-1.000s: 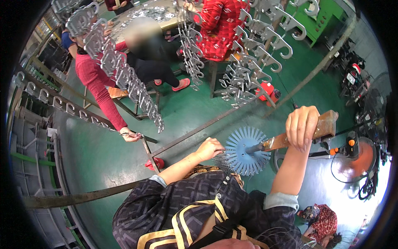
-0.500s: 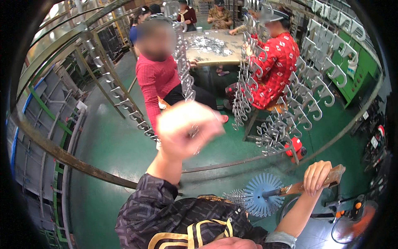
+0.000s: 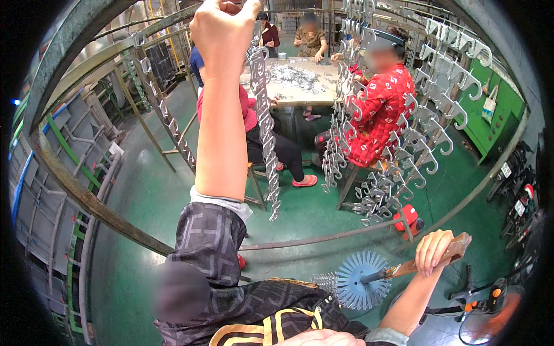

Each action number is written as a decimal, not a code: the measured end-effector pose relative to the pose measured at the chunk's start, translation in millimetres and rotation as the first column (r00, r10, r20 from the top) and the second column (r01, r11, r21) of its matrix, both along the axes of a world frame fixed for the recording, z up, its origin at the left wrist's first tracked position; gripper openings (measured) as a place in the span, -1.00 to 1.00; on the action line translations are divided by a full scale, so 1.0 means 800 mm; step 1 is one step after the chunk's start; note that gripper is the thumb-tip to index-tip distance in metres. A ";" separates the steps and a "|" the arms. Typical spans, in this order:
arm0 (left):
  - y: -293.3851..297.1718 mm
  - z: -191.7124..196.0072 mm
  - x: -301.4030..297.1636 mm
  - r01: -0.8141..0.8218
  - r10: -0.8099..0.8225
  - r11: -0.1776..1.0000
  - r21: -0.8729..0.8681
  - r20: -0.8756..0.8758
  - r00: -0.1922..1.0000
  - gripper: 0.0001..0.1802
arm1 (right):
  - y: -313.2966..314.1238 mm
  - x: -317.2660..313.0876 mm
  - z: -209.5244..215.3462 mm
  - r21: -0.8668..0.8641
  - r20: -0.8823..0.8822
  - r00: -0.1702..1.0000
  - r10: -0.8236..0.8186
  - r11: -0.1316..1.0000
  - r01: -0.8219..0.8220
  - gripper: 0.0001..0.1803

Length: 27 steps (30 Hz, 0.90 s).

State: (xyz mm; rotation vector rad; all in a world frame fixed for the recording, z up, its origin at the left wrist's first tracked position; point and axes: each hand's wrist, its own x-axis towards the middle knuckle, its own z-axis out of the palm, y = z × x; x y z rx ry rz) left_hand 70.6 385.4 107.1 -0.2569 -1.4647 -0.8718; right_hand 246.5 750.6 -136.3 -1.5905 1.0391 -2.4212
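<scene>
My left hand (image 3: 224,26) is raised at the top edge, fingers curled closed. It is at the upper end of a hanging strand of linked silvery metal hooks (image 3: 267,124); whether it grips the strand or some small piece is hidden. My right hand (image 3: 434,252), low on the right, is wrapped round a flat rust-brown bar handle (image 3: 459,248). A rod runs from that handle to a blue disc with a slotted rim (image 3: 362,279). Beyond the disc, a cluster of small metal pieces (image 3: 325,281) shows close to my dark patterned clothing.
More hooks (image 3: 424,144) hang in rows at the right. A curved metal frame rail (image 3: 104,210) crosses in front of me. People sit round a table (image 3: 323,92) heaped with metal pieces, one in a red patterned jacket (image 3: 381,109). A green cabinet (image 3: 502,121) stands far right.
My left hand has risen from mid-picture to the top of the hanging strand, the arm now stretched out. My right hand keeps its hold on the bar handle, with little movement.
</scene>
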 end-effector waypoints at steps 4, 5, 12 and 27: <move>-0.010 0.011 -0.022 0.008 -0.011 1.000 -0.030 -0.104 0.994 -0.79 | 0.003 0.002 -0.004 -0.008 -0.001 1.000 0.002 1.000 -0.002 -0.32; -0.014 0.013 -0.028 0.054 -0.059 0.998 -0.044 -0.110 0.992 -0.81 | 0.003 0.002 -0.004 -0.012 0.005 1.000 0.007 1.000 -0.007 -0.30; -0.031 0.020 -0.021 0.387 -0.381 0.922 0.015 -0.140 0.914 -0.93 | 0.005 0.003 -0.003 -0.016 0.006 1.000 0.022 1.000 -0.022 -0.23; -0.047 -0.073 0.023 0.860 -0.873 0.468 0.203 -0.042 0.485 -0.84 | 0.004 0.001 0.002 0.000 0.007 0.999 -0.045 0.999 0.045 -0.28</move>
